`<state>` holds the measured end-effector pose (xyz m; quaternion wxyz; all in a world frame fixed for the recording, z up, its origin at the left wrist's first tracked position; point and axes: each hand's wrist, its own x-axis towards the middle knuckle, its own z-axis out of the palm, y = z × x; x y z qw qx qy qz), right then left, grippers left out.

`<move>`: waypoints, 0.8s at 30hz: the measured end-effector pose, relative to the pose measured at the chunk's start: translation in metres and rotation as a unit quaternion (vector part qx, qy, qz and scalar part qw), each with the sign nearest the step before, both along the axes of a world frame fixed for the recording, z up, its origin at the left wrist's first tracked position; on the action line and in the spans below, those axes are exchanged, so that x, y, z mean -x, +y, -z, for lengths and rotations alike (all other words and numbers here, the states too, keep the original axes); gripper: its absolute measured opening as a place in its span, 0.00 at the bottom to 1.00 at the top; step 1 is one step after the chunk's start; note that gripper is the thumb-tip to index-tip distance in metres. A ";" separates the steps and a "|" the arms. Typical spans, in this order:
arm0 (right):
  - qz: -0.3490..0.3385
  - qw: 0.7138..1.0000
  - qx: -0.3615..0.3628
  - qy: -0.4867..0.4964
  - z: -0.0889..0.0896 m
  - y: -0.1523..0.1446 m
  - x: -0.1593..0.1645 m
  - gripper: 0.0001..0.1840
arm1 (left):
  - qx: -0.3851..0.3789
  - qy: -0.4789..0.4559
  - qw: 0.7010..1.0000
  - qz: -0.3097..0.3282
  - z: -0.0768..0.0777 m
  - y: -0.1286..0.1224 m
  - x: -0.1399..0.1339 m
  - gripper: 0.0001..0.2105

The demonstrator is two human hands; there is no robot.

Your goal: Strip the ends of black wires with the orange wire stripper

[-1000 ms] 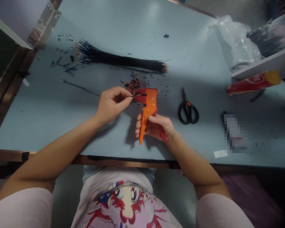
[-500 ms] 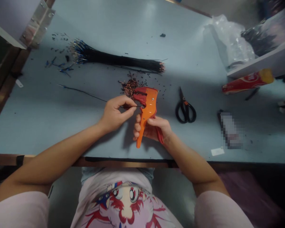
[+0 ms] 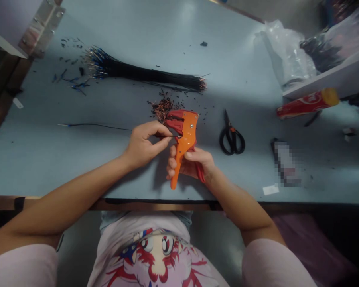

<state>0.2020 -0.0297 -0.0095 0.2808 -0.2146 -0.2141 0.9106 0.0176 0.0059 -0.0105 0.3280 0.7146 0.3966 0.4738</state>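
Observation:
My left hand (image 3: pixel 148 143) pinches a thin black wire (image 3: pixel 104 126) close to one end. That end reaches the side of an orange and red wire stripper (image 3: pixel 188 133), near its cutter notch. Fingers of my right hand (image 3: pixel 193 161) wrap around the tool's handles. The wire's other end, with a blue and metal tip, trails off to the left over the table. Just behind the stripper's red jaws lies a heap of copper-coloured and black scraps (image 3: pixel 162 108). A thick bundle of black wires (image 3: pixel 149 73) stretches across the table beyond, blue terminals on its left end.
Black-handled scissors (image 3: pixel 231 137) lie right of my hands. Farther right are a red and yellow tube (image 3: pixel 309 104), a blurred-out phone-like object (image 3: pixel 285 161) and a white label (image 3: pixel 271 190). Loose blue terminals (image 3: pixel 74 84) lie at left; a clear plastic bag (image 3: pixel 293 52) sits back right.
The free tail of the wire has swung and shifted left. Both hands stay nearly in place, the wire end still at the stripper. The whole view has shifted slightly.

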 end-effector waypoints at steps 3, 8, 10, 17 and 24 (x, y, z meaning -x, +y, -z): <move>0.000 1.000 -0.006 -0.008 -0.001 0.000 0.000 0.15 | -0.006 0.001 1.000 0.003 0.000 0.000 0.000 0.03; -0.006 1.000 -0.007 0.002 -0.001 -0.002 0.000 0.16 | 0.001 0.004 1.000 0.007 -0.001 0.000 0.000 0.03; -0.012 1.000 -0.013 0.011 0.001 -0.002 0.000 0.16 | 0.007 -0.005 1.000 0.012 0.000 0.000 -0.001 0.02; -0.028 0.999 -0.030 0.035 0.009 -0.004 0.000 0.18 | 0.058 -0.041 0.996 0.050 0.004 -0.002 -0.004 0.03; -0.032 0.998 -0.035 0.032 0.013 -0.005 -0.002 0.18 | 0.057 -0.044 0.995 0.069 0.003 -0.004 -0.005 0.03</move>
